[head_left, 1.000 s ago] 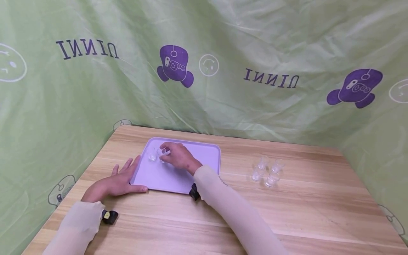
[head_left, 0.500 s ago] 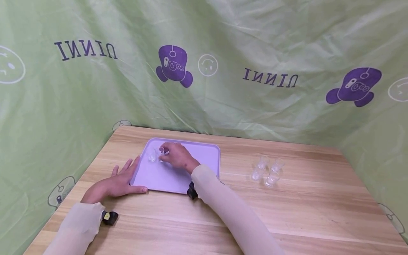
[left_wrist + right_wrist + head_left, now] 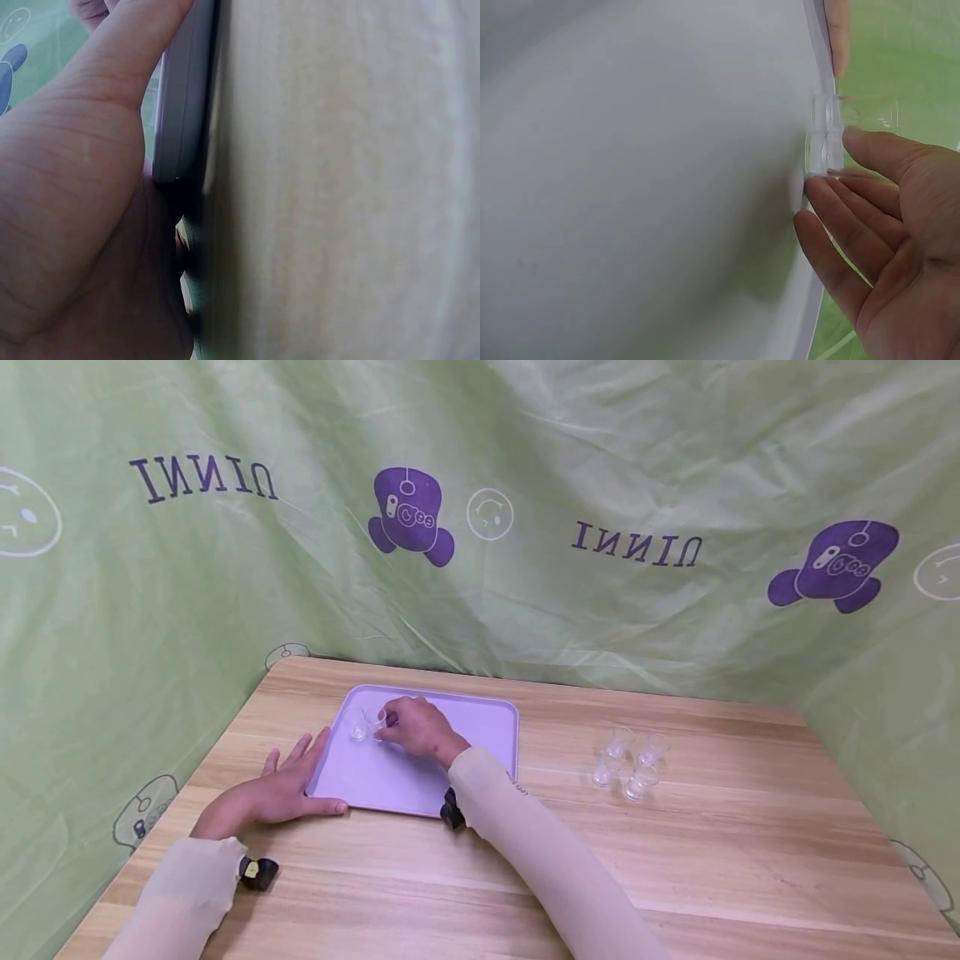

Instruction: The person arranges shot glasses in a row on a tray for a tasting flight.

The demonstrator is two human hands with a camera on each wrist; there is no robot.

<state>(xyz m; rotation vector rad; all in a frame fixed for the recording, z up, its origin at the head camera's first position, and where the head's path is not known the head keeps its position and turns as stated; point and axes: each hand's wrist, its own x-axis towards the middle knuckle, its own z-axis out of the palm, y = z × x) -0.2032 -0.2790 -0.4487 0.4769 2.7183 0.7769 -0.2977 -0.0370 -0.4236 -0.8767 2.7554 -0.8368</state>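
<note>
A lilac tray lies on the wooden table. Near its far left corner stand two small clear shot glasses, side by side and upright. My right hand pinches the nearer-to-hand shot glass between thumb and fingers, low on its body. The other shot glass is just left of it; in the right wrist view their bases look to be touching. My left hand is spread flat at the tray's left side, thumb along the front edge and fingers at the left rim. The left wrist view shows its thumb against the tray's side.
Several more clear shot glasses stand grouped on the table, right of the tray. A green printed cloth hangs behind the table and along both sides.
My right hand has shifted slightly left with its shot glass, bringing it up beside the other one. The left hand stays where it was on the tray.
</note>
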